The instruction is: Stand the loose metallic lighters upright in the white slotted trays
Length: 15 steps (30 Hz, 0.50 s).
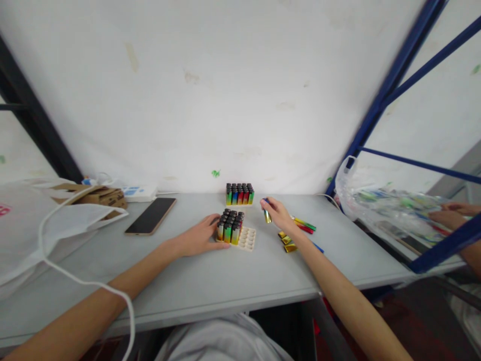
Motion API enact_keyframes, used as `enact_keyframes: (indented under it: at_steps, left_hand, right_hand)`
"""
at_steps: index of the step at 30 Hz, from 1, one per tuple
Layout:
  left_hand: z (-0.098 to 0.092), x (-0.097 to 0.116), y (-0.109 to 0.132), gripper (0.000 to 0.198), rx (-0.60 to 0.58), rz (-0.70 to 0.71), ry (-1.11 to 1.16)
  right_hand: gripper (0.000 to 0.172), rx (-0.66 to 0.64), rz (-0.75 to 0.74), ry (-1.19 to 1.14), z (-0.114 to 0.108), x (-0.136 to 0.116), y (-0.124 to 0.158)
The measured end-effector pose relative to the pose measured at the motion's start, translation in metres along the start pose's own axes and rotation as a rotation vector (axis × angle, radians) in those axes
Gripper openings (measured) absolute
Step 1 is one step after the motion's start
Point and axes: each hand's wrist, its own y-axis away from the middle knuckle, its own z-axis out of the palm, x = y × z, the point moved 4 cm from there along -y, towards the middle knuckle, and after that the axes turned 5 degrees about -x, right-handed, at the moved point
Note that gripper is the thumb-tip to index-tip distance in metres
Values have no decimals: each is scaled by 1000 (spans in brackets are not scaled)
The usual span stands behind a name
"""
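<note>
My left hand (pixel 205 234) grips the left side of a white tray (pixel 248 238), its thumb along the front edge and its fingers by the back. Several lighters (pixel 227 231) with black tops and shiny silver, green and yellow bodies stand upright in the tray's left part. Round pockets show bare on its right. Pinched in my right hand (pixel 277 211) is a lighter (pixel 267 215) with a blue and gold body, raised to the right of the tray. Below my right forearm lie loose lighters, some gold (pixel 288 242) and some red and green (pixel 303 225).
A full block of lighters (pixel 239 194) stands by the wall. To the left are a phone (pixel 152 215), a cardboard box (pixel 108 198), a white plastic bag (pixel 22 220) and a white cable (pixel 86 283). At right, beyond a blue frame (pixel 361 130), another person's hands (pixel 451 215) work near clear plastic bags.
</note>
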Motion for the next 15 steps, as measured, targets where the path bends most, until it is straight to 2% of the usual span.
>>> enact_keyframes:
  at_steps: [3, 6, 10, 13, 15]
  left_hand:
    - [1, -2, 0, 81, 7, 3, 15]
    - [2, -3, -1, 83, 23, 13, 7]
    - [2, -3, -1, 87, 19, 7, -14]
    - [2, -3, -1, 87, 16, 0, -30]
    - [3, -3, -1, 86, 18, 3, -33]
  right_hand:
    - [57, -118, 29, -201, 15, -4, 3]
    - [51, -184, 28, -281, 26, -10, 7]
    - [55, -152, 88, -320, 31, -8, 9]
    - [63, -108, 221, -339, 35, 0, 9]
    - [62, -68, 298, -307, 37, 5, 9]
